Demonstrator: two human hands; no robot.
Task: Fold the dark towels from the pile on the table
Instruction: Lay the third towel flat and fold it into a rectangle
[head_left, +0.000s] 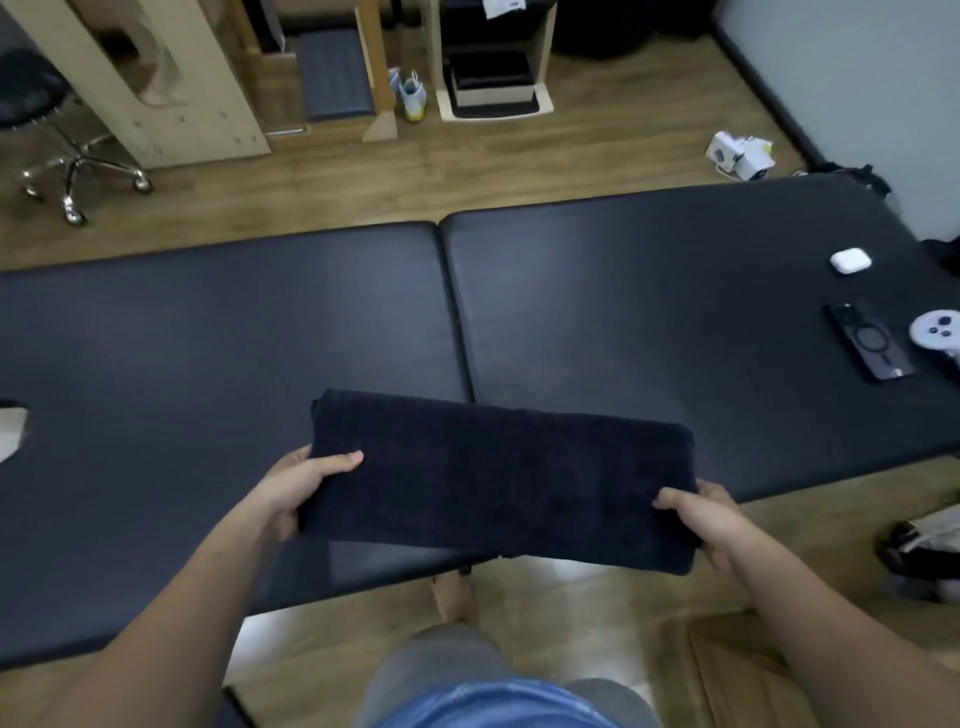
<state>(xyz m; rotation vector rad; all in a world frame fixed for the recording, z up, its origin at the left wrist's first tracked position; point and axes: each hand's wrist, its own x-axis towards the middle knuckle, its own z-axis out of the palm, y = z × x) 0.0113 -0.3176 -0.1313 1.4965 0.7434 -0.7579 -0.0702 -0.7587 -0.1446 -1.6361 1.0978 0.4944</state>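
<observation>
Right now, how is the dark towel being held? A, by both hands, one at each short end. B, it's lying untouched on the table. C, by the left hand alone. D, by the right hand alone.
A: the left hand grips one short end of the dark towel and the right hand grips the other, each with its thumb on top.

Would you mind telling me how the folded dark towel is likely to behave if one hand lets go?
The dark towel is probably floppy: it spans flat only because the left hand and right hand grip its ends, so the freed end would likely droop. Its fuzzy pile suggests it won't slip. Pinch grips hold it, suggesting it's light.
</observation>
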